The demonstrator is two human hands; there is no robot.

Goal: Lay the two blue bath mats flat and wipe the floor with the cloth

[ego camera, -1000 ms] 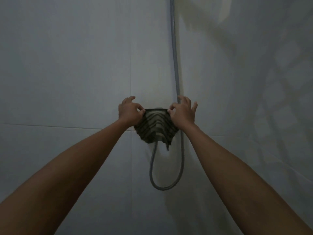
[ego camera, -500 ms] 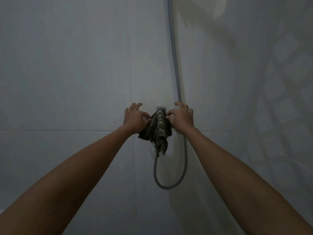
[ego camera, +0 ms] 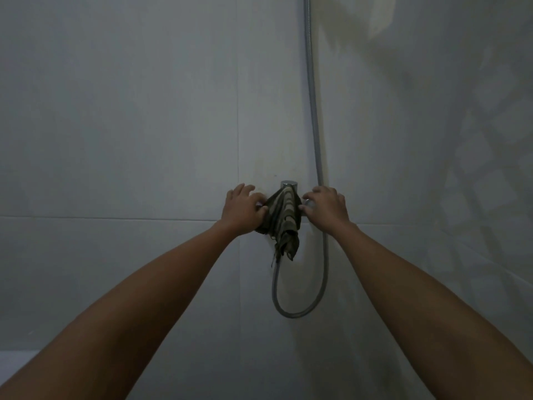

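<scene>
The tiled wall (ego camera: 115, 111) fills nearly the whole view, pale grey and dim, with one horizontal grout line passing just behind the chrome fitting (ego camera: 289, 184) and a vertical line running down to the left of that fitting. To the right of the fitting a second wall face meets the first at a corner and carries a lattice-patterned shadow.

Two bare forearms reach up from the lower corners of the view and converge on the fitting. A grey shower hose (ego camera: 313, 111) comes down from the top edge just right of the fitting, passes behind the right hand, loops below the fitting and rises again toward its underside.

The cloth (ego camera: 284, 220) (dark, with lighter stripes) is draped over the fitting and hangs bunched from it, narrowing to a frayed tail with a loose thread directly below. None of it touches the floor, which is out of view, as are the bath mats.

The left hand (ego camera: 243, 210) sits against the cloth's left edge, beside the fitting, with fingers curled and pinching the fabric. The right hand (ego camera: 326, 207) sits on the other side of the fitting, its fingertips (ego camera: 306, 204) bent at the cloth's right edge; whether they grip the fabric or only touch it I cannot tell.
</scene>
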